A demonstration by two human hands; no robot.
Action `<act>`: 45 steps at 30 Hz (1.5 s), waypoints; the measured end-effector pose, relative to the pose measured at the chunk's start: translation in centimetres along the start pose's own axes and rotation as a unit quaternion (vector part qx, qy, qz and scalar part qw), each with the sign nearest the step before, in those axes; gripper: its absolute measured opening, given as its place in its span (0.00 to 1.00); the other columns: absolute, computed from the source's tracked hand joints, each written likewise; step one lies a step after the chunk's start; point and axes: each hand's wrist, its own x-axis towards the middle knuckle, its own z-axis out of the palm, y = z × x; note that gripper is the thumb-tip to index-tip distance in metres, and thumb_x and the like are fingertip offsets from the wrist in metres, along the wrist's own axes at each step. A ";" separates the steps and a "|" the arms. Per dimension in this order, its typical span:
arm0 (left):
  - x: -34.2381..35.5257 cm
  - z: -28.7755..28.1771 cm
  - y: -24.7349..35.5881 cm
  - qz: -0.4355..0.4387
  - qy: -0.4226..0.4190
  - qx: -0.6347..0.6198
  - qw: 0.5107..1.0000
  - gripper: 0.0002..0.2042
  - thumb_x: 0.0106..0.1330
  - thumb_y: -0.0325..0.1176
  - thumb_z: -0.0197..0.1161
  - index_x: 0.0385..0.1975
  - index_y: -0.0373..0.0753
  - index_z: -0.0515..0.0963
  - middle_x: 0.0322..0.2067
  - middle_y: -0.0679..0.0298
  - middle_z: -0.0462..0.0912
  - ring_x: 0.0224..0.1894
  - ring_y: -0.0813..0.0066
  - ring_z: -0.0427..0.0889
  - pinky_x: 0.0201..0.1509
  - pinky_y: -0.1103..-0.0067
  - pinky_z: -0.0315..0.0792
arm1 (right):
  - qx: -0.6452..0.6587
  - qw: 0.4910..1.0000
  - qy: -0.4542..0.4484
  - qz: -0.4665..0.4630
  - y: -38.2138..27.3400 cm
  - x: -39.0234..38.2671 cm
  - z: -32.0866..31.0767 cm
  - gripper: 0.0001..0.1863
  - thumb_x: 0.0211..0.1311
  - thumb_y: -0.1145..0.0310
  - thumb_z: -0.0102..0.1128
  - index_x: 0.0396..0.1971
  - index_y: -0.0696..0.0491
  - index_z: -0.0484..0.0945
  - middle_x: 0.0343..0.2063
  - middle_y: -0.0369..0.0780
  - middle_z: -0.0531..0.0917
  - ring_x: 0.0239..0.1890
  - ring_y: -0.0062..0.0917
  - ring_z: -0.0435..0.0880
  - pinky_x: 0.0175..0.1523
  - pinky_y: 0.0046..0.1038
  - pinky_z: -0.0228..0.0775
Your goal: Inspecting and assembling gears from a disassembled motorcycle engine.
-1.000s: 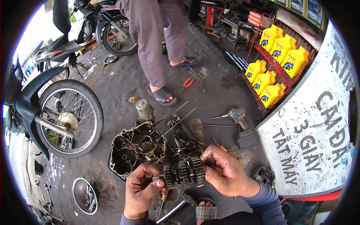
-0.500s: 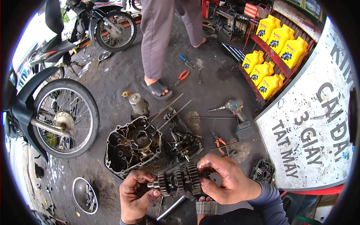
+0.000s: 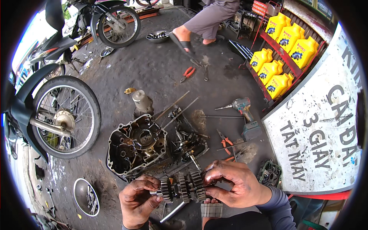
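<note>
Level between my two hands is a gear shaft, a metal transmission shaft carrying several toothed gears. My left hand pinches its left end between thumb and fingers. My right hand is closed round the other end, which its fingers partly hide. Just beyond them an oily, open engine crankcase half lies on the floor with its hollow side up. Right of it sits a dark cluster of engine parts with two long thin rods pointing away. A grey metal cylinder stands behind the crankcase.
To the right lie a cordless power driver, orange-handled pliers and another engine casing. Farther off are red-handled pliers. At left are a metal bowl of parts and a motorcycle wheel. A large sign borders the right.
The other person has stepped away to the right, uncovering a bowl of parts on the far floor. My hands keep hold of the gear shaft in nearly the same place.
</note>
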 end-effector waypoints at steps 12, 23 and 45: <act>-1.1 -0.2 -1.1 0.028 0.050 0.072 0.996 0.17 0.47 0.24 0.76 0.36 0.33 0.76 0.36 0.58 0.78 0.41 0.72 0.77 0.47 0.78 0.70 | 0.019 0.997 -0.017 0.067 0.7 -0.2 0.4 0.22 0.52 0.80 0.68 0.48 0.58 0.74 0.40 0.42 0.78 0.39 0.27 0.82 0.42 0.24 0.72; -1.4 1.0 -1.3 -0.087 0.037 -0.006 0.995 0.20 0.56 0.32 0.72 0.43 0.34 0.70 0.39 0.60 0.75 0.42 0.73 0.75 0.47 0.77 0.72 | 0.040 0.999 0.016 -0.032 2.2 0.1 1.0 0.18 0.49 0.74 0.74 0.40 0.59 0.79 0.40 0.45 0.79 0.46 0.33 0.80 0.46 0.30 0.74; -1.0 0.5 -5.8 0.048 0.022 -0.013 0.999 0.12 0.63 0.30 0.66 0.36 0.35 0.68 0.35 0.56 0.76 0.40 0.71 0.74 0.51 0.71 0.69 | 0.039 0.988 -0.042 0.143 1.6 0.7 -0.1 0.18 0.57 0.78 0.65 0.48 0.59 0.75 0.38 0.41 0.83 0.39 0.23 0.84 0.43 0.23 0.77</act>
